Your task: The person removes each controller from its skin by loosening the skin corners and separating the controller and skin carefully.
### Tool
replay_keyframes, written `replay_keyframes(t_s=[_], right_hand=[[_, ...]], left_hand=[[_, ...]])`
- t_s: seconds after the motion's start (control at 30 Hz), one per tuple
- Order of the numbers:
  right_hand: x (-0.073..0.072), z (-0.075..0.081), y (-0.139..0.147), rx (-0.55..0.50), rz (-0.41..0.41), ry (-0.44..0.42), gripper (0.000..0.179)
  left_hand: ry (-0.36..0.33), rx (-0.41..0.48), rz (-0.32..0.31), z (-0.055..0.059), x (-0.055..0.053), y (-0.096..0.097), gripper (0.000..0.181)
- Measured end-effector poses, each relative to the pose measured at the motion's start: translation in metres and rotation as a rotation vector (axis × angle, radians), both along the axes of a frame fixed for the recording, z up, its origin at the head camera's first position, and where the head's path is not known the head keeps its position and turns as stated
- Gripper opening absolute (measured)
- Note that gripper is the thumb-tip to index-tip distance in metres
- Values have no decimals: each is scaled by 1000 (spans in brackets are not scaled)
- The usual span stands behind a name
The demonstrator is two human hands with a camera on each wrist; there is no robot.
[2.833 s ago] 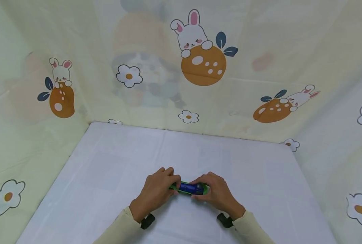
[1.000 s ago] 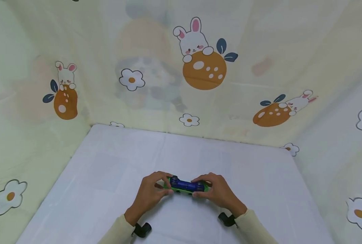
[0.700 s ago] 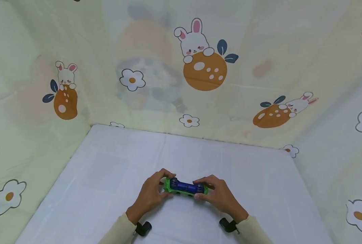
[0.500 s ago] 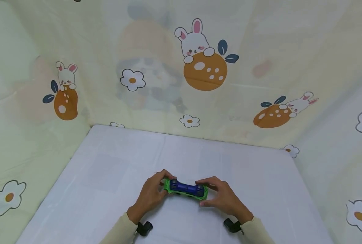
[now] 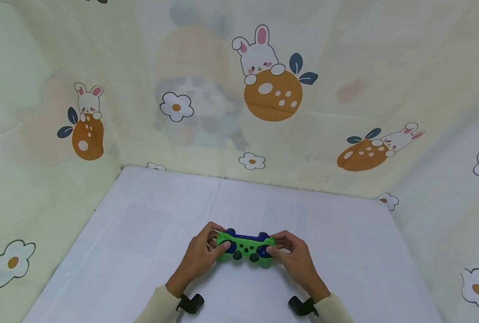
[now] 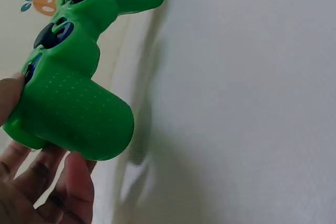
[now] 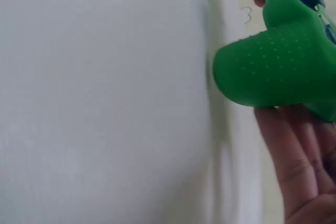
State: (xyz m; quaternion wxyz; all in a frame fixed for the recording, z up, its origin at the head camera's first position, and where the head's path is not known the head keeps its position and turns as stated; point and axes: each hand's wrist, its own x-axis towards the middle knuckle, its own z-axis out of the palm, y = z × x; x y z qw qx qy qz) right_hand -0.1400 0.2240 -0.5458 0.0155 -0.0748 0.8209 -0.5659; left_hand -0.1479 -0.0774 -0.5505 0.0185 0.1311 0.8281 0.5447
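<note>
A game controller (image 5: 246, 246), dark blue in a green rubbery cover, is held between both hands just above the table. Its button face with two dark thumbsticks is turned up toward the head camera. My left hand (image 5: 200, 252) grips its left end, thumb on the face and fingers behind. At the right end, my right hand (image 5: 299, 259) holds it in much the same way. Up close, the left wrist view shows the dotted green grip (image 6: 79, 111) of the cover. A matching dotted grip (image 7: 273, 66) appears in the right wrist view, with fingers beneath it.
A white-covered table (image 5: 163, 206) spreads under the hands. Pale fabric walls (image 5: 207, 161) with printed rabbits, oranges and flowers close it in at the back and sides. Each wrist carries a small black camera, one being the left wrist camera (image 5: 192, 304).
The left hand, earlier at the cover's edge, has shifted to the controller's left end. The cover now wraps both ends. The controller has tipped from showing its blue side to showing its button face.
</note>
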Motion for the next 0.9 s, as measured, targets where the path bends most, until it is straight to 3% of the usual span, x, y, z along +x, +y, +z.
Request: replay_keyframes(t_s=[0.13, 0.27, 0.37, 0.5, 0.73, 0.9], right_hand=[[-4, -3, 1, 13, -17, -74, 29], [-9, -5, 6, 6, 36, -156, 45], [-11, -5, 10, -8, 67, -206, 56], [-13, -9, 11, -21, 62, -226, 55], [-22, -21, 14, -56, 128, -235, 48], [-26, -20, 17, -109, 185, -247, 48]], left_hand=[[-51, -6, 30, -4, -3, 2, 30], [-86, 2, 45, -7, -7, 2, 32], [-116, 45, 3, -8, -10, -3, 42], [-125, 84, -42, -11, -14, -9, 55], [-118, 85, -36, -16, -19, -12, 47], [-147, 97, -118, -17, -24, -17, 47]])
